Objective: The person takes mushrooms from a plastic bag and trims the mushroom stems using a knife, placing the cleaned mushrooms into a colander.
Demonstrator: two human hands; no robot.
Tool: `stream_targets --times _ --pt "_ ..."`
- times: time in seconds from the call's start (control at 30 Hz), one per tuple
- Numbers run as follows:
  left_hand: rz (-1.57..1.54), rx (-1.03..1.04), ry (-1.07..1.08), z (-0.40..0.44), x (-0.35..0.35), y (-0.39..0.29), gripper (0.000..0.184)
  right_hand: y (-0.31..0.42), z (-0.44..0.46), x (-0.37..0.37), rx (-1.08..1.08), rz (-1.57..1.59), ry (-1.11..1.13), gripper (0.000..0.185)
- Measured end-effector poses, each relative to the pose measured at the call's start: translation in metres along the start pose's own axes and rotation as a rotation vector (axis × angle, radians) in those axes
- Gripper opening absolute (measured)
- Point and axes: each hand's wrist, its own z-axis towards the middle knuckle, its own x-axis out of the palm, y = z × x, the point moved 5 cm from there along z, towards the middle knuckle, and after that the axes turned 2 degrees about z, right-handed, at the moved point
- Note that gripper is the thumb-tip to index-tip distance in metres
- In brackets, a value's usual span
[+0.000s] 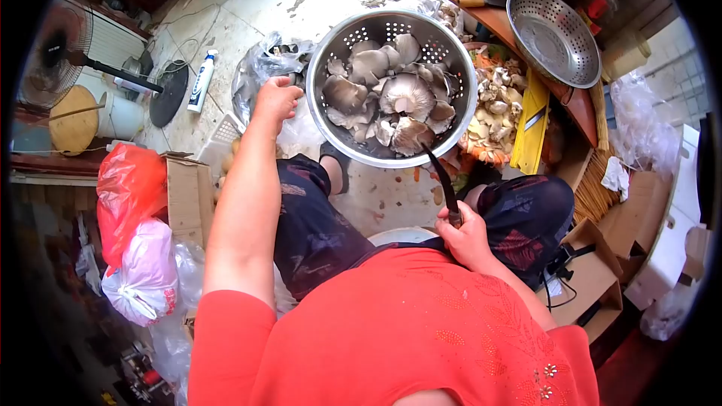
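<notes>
A metal colander (319, 116) in front of me holds several grey oyster mushrooms (406, 95), some with their pale gills facing up. Left of its rim, my left hand (278, 99) reaches out with its fingers loosely apart and nothing visible in them. Just beyond those fingers lies a clear plastic bag (274, 60) with dark pieces inside. In my right hand (465, 234), close to my right knee, is a knife (444, 180) gripped by the handle. Its dark curved blade points up toward the colander's near rim.
Mushroom trimmings (492, 98) are heaped right of the colander, beside a yellow board (531, 124). A second colander (553, 37) sits on a wooden table (489, 22) with a cleaver (485, 0). Leftward are a white spray can (202, 81), a fan (56, 49) and a red plastic bag (131, 195).
</notes>
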Motion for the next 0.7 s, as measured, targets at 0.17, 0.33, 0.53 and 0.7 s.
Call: stream_targets --times 0.17,0.33,0.53,0.7 --pt "0.236 0.07 -0.042 0.037 0.009 0.015 0.061 0.03 0.022 0.003 0.046 0.347 -0.21 0.033" --pt "0.448 0.119 0.082 0.048 0.042 0.002 0.038 0.039 0.063 0.0 0.218 0.42 -0.343 0.04" --pt "0.7 0.086 0.066 0.032 0.039 -0.022 0.031 0.025 0.104 0.004 0.217 0.533 -0.389 0.014" --pt "0.889 -0.13 0.444 0.031 0.053 -0.006 0.025 0.04 0.113 -0.023 0.137 0.496 -0.472 0.01"
